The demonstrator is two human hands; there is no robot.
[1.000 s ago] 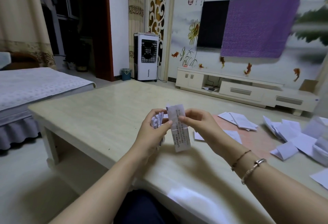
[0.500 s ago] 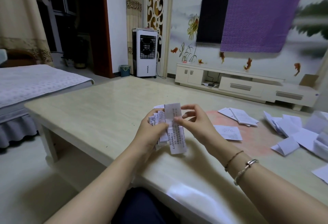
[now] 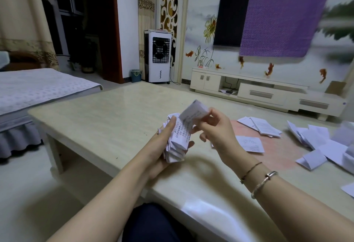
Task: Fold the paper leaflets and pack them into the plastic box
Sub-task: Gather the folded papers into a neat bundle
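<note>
Where a second ago the long printed leaflet [image 3: 186, 125] hung straight down between both hands, we now see its top half bent over toward the right, the fold rising above the stack [image 3: 175, 146]. The camera has also dipped and swung a little, so the table [image 3: 107, 125] fills more of the view.

Around the hands we find loose papers: one flat sheet [image 3: 251, 143] just right of the right wrist, a small pile of folded leaflets [image 3: 260, 126] further back on a pinkish patch of the tabletop, and a larger scatter of white sheets [image 3: 321, 146] toward the right edge. We cannot make out a plastic box clearly; the far right margin is blurred. Beyond the table stand a white air cooler [image 3: 158, 56], a low cabinet [image 3: 264, 92] and a wall screen half covered by a purple cloth [image 3: 277, 23]. A bed [image 3: 38, 88] lies to the left. Nothing blocks the hands.

Our left hand [image 3: 162, 146] is curled round the stack of folded leaflets, thumb lying up along its near side, fingertips showing at the far side. Our right hand [image 3: 216, 128] pinches the bent-over top of the leaflet between thumb and fingers, held above the table just right of the stack. Two bracelets [image 3: 258, 176] sit on the right wrist.
</note>
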